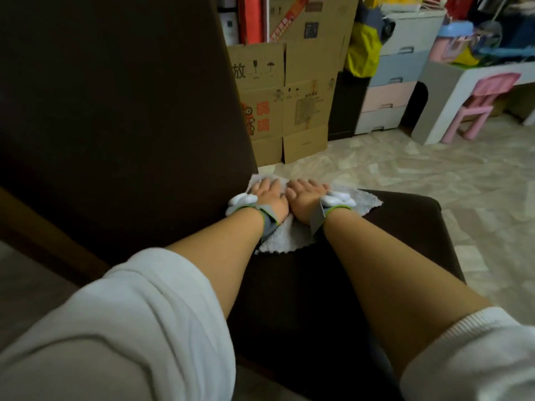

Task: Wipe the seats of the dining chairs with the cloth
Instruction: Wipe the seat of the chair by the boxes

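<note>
writing: cardboard boxes (285, 91) behind chair show "放" and handling symbols; remaining print unreadable.
cloth (362, 199): white, fluffy, scalloped edge, spread flat on far part of dark brown seat (318, 285).
left hand (269, 196): fingers straight, pressing cloth.
right hand (305, 198): same, just beside left.

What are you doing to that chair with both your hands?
A person is wiping a dark brown chair seat with a white cloth. The left hand and the right hand lie flat, side by side, pressing the cloth onto the seat. The cloth is spread out at the far part of the seat, next to the tall chair back. Cardboard boxes stand on the floor behind.
</note>
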A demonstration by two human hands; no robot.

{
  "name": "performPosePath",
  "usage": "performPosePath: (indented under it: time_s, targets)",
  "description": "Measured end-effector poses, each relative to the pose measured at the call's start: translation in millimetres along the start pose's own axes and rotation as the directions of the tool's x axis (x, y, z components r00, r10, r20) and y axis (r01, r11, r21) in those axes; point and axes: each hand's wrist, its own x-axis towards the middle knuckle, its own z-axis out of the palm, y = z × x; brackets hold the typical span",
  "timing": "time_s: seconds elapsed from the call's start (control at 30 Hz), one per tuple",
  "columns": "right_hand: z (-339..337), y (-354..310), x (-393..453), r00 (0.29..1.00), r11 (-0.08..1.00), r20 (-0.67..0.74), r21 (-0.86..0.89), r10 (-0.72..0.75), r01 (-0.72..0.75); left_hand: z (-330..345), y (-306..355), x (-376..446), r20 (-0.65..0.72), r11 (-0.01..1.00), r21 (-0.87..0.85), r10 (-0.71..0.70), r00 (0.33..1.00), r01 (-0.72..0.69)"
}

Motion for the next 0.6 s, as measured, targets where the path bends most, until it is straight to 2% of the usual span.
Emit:
performPosePath:
  time_s: [0.07,0.13,0.27,0.4,0.5,0.6]
  targets:
    - [7.0,-2.1,-31.6,0.999,1.000,-0.030,-0.002,0.012,-0.012,6.1,-4.2,-26.5,-0.004,1.000,0.010,-0.011,1.000,0.011]
    - [11.7,-14.3,-68.7,1.000,1.000,0.000,-0.005,-0.011,0.011,12.9,-9.3,-60.5,-0.021,1.000,0.027,-0.002,1.000,0.002]
    - [18.5,-41.3,-139.3,0.998,0.995,0.012,0.075,-0.060,0.059,28.1,-19.9,-133.5,-0.139,1.000,0.003,0.006,0.990,-0.006]
    - [26.8,-67.1,-205.1,0.981,0.975,-0.010,0.109,-0.193,0.193,50.0,-33.9,-200.0,-0.216,1.000,-0.002,0.001,0.976,-0.002]
    - [23.5,-67.5,-217.1,0.967,0.940,-0.002,0.233,-0.255,0.248,53.5,-41.2,-215.3,-0.199,0.999,-0.039,0.016,0.980,-0.024]
    - [12.6,-50.3,-191.0,0.962,0.907,0.039,0.344,-0.271,0.242,48.5,-34.0,-196.8,-0.188,0.999,-0.043,-0.027,0.982,0.020]
